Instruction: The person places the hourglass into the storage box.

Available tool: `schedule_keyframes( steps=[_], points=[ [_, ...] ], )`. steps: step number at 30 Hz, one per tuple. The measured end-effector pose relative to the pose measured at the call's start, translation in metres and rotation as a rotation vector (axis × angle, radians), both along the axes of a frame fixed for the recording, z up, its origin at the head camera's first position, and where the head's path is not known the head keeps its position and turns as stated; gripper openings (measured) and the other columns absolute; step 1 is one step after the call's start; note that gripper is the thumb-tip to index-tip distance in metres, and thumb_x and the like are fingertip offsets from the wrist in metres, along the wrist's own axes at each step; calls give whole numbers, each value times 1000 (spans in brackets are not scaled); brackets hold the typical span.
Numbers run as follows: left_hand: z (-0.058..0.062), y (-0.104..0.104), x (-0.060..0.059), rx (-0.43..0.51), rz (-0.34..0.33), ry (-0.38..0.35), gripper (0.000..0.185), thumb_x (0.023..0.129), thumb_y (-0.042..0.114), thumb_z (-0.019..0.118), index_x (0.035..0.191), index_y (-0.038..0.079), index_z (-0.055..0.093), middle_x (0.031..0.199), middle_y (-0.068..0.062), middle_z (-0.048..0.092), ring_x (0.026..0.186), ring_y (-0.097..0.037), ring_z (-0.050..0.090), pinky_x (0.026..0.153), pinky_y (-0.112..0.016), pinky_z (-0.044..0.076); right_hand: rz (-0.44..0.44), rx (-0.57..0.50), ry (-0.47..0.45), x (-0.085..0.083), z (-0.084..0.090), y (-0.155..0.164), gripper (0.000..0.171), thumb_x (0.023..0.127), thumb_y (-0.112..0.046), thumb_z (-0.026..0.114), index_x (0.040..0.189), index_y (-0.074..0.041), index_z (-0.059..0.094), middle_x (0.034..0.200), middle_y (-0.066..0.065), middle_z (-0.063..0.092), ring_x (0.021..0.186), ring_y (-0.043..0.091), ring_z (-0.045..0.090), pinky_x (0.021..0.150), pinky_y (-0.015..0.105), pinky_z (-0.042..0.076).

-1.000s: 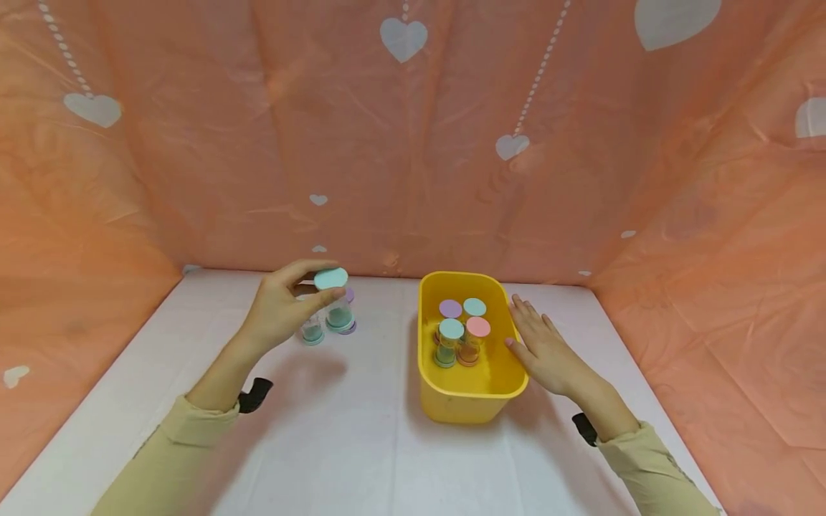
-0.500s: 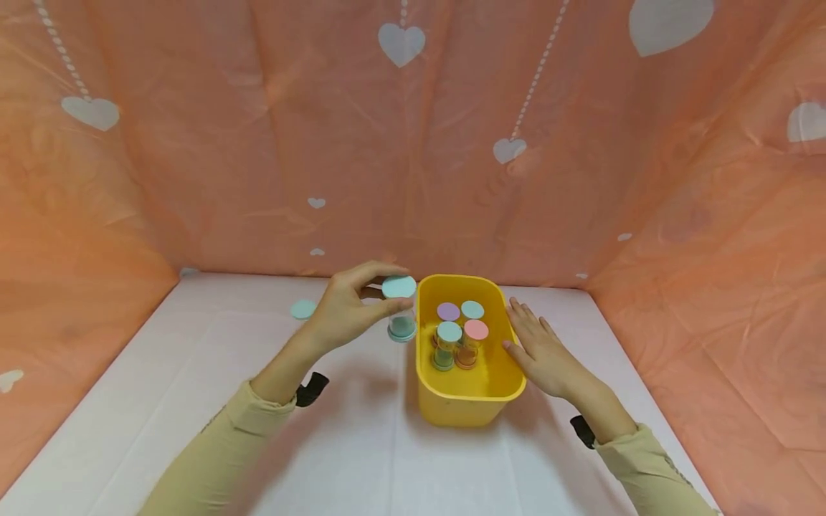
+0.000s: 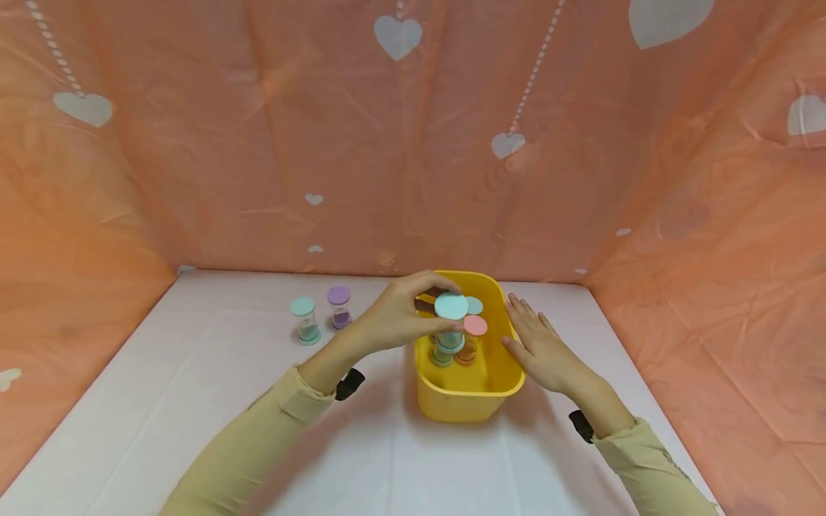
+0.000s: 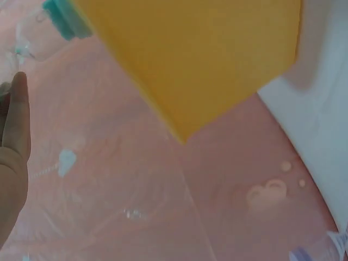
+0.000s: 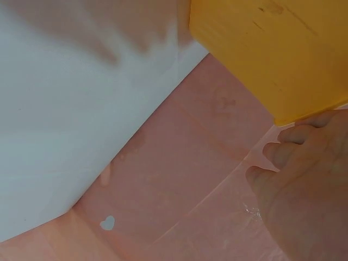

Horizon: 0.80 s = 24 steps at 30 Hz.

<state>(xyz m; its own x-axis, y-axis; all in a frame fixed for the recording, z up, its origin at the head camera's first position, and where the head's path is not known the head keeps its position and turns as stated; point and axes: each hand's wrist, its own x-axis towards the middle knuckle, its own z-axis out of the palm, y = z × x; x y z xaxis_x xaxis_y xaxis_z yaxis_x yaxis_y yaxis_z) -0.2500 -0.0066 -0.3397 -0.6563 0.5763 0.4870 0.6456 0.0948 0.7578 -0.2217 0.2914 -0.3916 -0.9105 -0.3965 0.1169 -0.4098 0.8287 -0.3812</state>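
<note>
My left hand [image 3: 400,315] grips a teal-capped sand timer [image 3: 449,320] and holds it over the yellow bin [image 3: 464,401], above the timers that stand inside. A pink-capped timer [image 3: 474,331] and another teal cap [image 3: 475,304] show in the bin. In the left wrist view the bin wall [image 4: 206,60] fills the top, with a teal cap [image 4: 62,22] at the upper left. My right hand [image 3: 540,345] rests flat with straight fingers against the bin's right rim; its fingers [image 5: 299,152] lie beside the bin wall [image 5: 283,49] in the right wrist view.
On the white table [image 3: 193,401], a teal-capped timer [image 3: 304,320] and a purple-capped timer [image 3: 338,307] stand upright at the back left. Orange sheeting with white hearts [image 3: 400,143] closes in the back and both sides.
My left hand has carried the teal-capped timer to the right, from beside the two timers on the table to above the bin. The right hand has stayed on the rim.
</note>
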Motion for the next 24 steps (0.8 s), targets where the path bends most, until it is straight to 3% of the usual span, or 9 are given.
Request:
schedule_keyframes(
  steps=[8, 15, 19, 24],
  points=[
    [-15, 30, -12, -142, -115, -25, 44, 83, 13, 90, 121, 2, 70, 115, -6, 69, 104, -16, 68, 85, -22, 59, 14, 13, -5, -2, -1, 1, 67, 112, -32, 42, 163, 5, 19, 172, 23, 11, 157, 47, 9, 124, 67, 5],
    [-34, 48, -23, -328, -157, 148, 37, 82, 17, 92, 112, 6, 73, 102, -1, 70, 89, -8, 62, 80, -15, 55, 18, 16, -9, -2, 1, 0, 67, 113, -33, 41, 163, 5, 19, 172, 22, 10, 157, 46, 8, 124, 67, 6],
    [-43, 55, -29, -428, -214, 175, 36, 82, 16, 91, 112, 7, 73, 105, 0, 70, 89, -8, 59, 80, -15, 50, 14, 18, -9, -2, 1, 0, 67, 113, -34, 41, 162, 6, 20, 172, 22, 11, 157, 48, 10, 124, 68, 6],
    [-43, 60, -34, -499, -262, 243, 37, 82, 18, 91, 113, 6, 75, 105, -2, 70, 82, -11, 58, 76, -17, 49, 10, 14, -18, -2, 0, 2, 67, 113, -34, 41, 163, 6, 19, 172, 22, 10, 157, 46, 8, 124, 67, 5]
  ],
)
